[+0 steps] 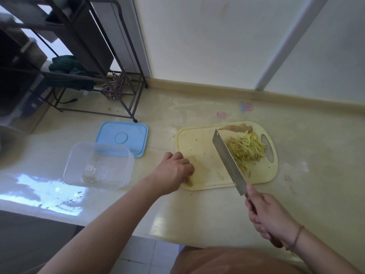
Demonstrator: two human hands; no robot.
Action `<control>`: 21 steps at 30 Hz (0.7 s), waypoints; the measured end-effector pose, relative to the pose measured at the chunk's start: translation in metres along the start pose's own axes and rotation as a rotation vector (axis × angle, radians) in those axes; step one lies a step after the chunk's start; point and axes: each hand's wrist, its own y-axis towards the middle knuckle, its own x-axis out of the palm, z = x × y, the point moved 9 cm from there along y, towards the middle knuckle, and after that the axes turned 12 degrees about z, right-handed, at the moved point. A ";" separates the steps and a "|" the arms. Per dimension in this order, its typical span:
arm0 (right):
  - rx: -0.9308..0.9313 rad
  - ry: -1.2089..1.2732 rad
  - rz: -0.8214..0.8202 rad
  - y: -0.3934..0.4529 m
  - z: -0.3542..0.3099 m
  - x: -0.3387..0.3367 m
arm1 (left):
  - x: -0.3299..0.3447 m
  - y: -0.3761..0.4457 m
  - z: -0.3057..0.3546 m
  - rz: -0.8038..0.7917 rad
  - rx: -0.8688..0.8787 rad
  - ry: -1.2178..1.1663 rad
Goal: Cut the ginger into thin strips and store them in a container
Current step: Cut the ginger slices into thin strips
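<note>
My right hand (pixel 270 216) grips the knife (pixel 229 161), blade edge-down against the ginger strips (pixel 246 150) to keep them heaped. My left hand (pixel 173 170) is curled on the board (pixel 199 151) edge, probably steadying it; can't tell if it's holding anything. The tub (pixel 98 165) sits open just left of it.

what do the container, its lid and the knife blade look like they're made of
Container: clear plastic, apparently; the counter shows through its walls. Lid: opaque light blue plastic, matte, with a moulded circle in the middle. Knife blade: bare metal, probably steel, grey with a dull sheen; its dark handle sits in the right hand, material unclear.
</note>
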 end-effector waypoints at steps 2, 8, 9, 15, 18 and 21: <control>0.001 0.009 -0.002 0.001 0.000 0.000 | 0.001 0.001 0.001 -0.044 -0.003 -0.001; 0.050 0.060 -0.033 -0.003 0.002 0.003 | 0.001 0.010 -0.002 -0.162 -0.134 -0.224; 0.050 0.069 -0.043 -0.004 0.002 0.004 | -0.001 0.016 0.002 -0.171 -0.154 -0.274; 0.043 0.115 -0.102 0.002 -0.003 0.004 | 0.005 0.075 0.022 -0.274 -0.232 -0.359; 0.013 0.138 -0.116 0.008 -0.008 0.004 | 0.006 0.091 0.022 -0.240 -0.194 -0.229; 0.011 0.201 -0.104 0.010 -0.009 0.002 | 0.005 0.085 0.025 -0.123 -0.106 -0.141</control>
